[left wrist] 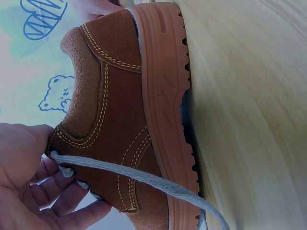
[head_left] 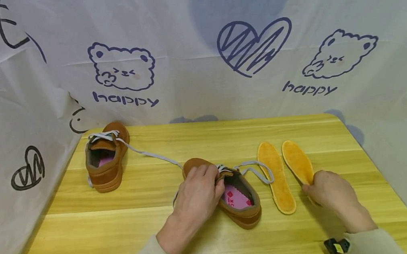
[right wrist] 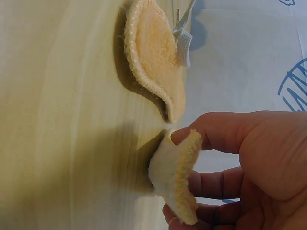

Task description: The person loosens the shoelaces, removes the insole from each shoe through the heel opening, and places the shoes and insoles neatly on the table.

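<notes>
A brown lace-up shoe (head_left: 247, 216) sits in the middle of the table, a pink lining with red marks showing inside it. My left hand (head_left: 197, 194) grips this shoe at the tongue and lace edge, thumb by the opening; the left wrist view shows the shoe's stitched side (left wrist: 122, 96) and fingers around the eyelet edge. With my right hand (head_left: 332, 190) I pinch the near end of an orange fuzzy insole (head_left: 298, 160). In the right wrist view that insole's end (right wrist: 175, 177) bends up between thumb and fingers, its pale underside showing. A second orange insole (head_left: 278, 183) lies flat just left of it.
Another brown shoe (head_left: 109, 176) stands at the table's back left, laces tied across its top. A loose grey lace (head_left: 151, 155) stretches from there toward the middle shoe. One more lace loop (head_left: 255, 163) touches the flat insole. White printed cloth (head_left: 189, 84) hangs behind the wooden table (head_left: 126, 238).
</notes>
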`<action>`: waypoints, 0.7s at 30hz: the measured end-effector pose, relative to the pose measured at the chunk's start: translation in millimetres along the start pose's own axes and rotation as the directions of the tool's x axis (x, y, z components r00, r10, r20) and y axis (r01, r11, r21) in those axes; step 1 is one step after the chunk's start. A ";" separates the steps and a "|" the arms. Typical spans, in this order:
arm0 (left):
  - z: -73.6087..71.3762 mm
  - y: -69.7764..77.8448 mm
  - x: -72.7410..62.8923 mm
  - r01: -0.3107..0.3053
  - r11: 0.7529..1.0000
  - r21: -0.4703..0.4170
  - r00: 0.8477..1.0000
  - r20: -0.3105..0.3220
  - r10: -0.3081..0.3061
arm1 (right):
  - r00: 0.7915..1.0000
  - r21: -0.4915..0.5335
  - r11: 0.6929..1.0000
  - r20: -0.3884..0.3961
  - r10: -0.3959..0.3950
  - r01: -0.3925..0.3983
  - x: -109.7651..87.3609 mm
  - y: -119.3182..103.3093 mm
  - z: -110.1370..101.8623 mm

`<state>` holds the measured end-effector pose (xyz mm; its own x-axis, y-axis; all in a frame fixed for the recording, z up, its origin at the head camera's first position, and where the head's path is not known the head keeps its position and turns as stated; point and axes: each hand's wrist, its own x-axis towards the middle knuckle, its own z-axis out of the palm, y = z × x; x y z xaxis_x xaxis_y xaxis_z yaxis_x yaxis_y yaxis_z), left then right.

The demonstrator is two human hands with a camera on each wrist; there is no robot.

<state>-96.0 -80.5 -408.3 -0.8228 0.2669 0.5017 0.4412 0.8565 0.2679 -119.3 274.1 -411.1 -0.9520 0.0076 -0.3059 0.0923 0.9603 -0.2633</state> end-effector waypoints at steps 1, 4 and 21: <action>0.0 0.0 0.1 -0.001 1.000 0.000 1.000 0.000 0.001 | 1.000 0.000 1.000 0.004 0.004 -0.004 0.0 -0.1 0.5; 0.0 0.0 0.1 -0.001 1.000 0.001 1.000 0.000 0.001 | 1.000 -0.005 1.000 0.012 0.012 -0.012 -0.2 -0.7 2.0; 1.2 -0.6 -0.1 0.004 1.000 -0.006 1.000 -0.003 -0.004 | 0.991 -0.032 0.998 0.120 0.062 -0.059 0.0 -3.9 8.8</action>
<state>-96.6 -80.5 -409.6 -0.8232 0.2621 0.5036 0.4401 0.8549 0.2745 -117.1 267.8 -418.1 -0.9025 0.0337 -0.4294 0.1384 0.9667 -0.2151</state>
